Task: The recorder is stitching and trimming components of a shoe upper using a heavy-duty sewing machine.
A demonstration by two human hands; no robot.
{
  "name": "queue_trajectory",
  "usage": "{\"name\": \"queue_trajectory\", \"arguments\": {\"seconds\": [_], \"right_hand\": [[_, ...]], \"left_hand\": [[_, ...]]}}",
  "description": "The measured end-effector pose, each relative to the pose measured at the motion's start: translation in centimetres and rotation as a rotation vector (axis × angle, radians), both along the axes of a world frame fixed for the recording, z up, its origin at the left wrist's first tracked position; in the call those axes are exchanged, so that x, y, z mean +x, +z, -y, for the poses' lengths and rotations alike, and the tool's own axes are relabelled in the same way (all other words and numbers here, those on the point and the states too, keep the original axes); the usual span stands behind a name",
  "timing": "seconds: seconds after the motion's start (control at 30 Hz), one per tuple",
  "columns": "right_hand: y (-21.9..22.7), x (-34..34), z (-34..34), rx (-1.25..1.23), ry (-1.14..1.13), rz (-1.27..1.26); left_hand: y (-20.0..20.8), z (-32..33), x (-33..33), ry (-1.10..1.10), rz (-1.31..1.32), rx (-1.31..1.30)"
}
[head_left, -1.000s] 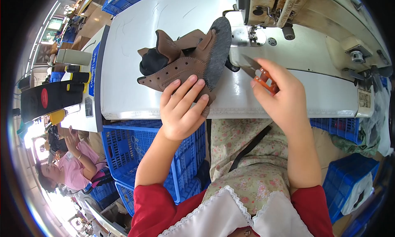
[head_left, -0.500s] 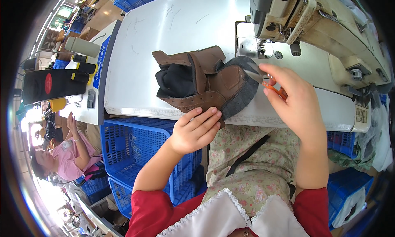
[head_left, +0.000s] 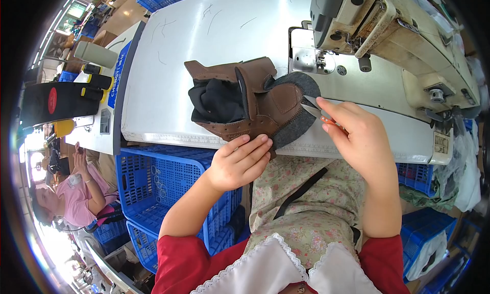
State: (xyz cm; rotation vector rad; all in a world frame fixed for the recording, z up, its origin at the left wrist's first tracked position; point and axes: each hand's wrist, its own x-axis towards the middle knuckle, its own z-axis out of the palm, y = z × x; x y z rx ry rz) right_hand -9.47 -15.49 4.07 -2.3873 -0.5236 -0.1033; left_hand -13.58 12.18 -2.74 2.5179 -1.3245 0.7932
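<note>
A brown leather shoe upper (head_left: 266,118) lies on the white sewing table, with a bunched black lining (head_left: 217,101) in its opening. A dark grey felt-like edging (head_left: 293,132) curves round its toe end, stitched along the seam. My left hand (head_left: 239,163) holds the near edge, its fingers resting on top of the leather and the thumb hidden beneath. Pinched in my right hand (head_left: 357,133) are orange-handled thread snips (head_left: 328,121). Their metal blades are apart, with the tips at the seam between the brown toe and the grey edging.
The sewing machine (head_left: 403,49) stands at the far right, its metal needle plate (head_left: 304,56) just beyond the upper. Loose threads (head_left: 210,19) lie on the table (head_left: 163,90). Blue crates (head_left: 153,184) stand below its near edge. A person in pink (head_left: 84,197) sits at the left.
The snips have moved inward from the outer grey edging to the stitched toe seam, and their blades now show apart. My left hand keeps its hold on the upper.
</note>
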Motion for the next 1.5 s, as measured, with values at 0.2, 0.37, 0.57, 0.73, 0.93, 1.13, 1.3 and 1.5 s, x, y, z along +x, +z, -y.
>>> {"name": "queue_trajectory", "arguments": {"seconds": [0.2,0.37,0.57,0.73,0.93,1.13,1.3,1.5], "right_hand": [[-0.4,0.2,-0.7,0.024,-0.03,-0.007],[-0.8,0.4,-0.7,-0.004,-0.013,0.024],[-0.8,0.3,-0.5,0.11,-0.069,0.109],[-1.8,-0.2,0.7,0.468,-0.284,0.086],[-1.6,-0.8,-0.1,0.586,-0.2,0.157],[0.1,-0.5,-2.0,0.478,-0.007,0.074],[0.8,0.2,-2.8,0.368,0.007,0.148],[0.0,0.4,-2.1,0.269,-0.086,0.037]], "left_hand": [[-0.1,0.1,0.0,0.0,0.002,-0.008],[-0.2,0.2,0.0,0.001,0.002,-0.011],[-0.1,-0.1,-0.1,0.002,-0.007,0.0],[-0.1,-0.5,-0.2,-0.013,0.005,-0.029],[2.4,-2.3,0.4,0.221,0.022,-0.41],[3.9,-2.4,0.7,0.263,0.061,-0.509],[4.2,-2.2,0.7,0.259,0.047,-0.486],[4.2,-1.9,0.7,0.25,0.052,-0.464]]}}
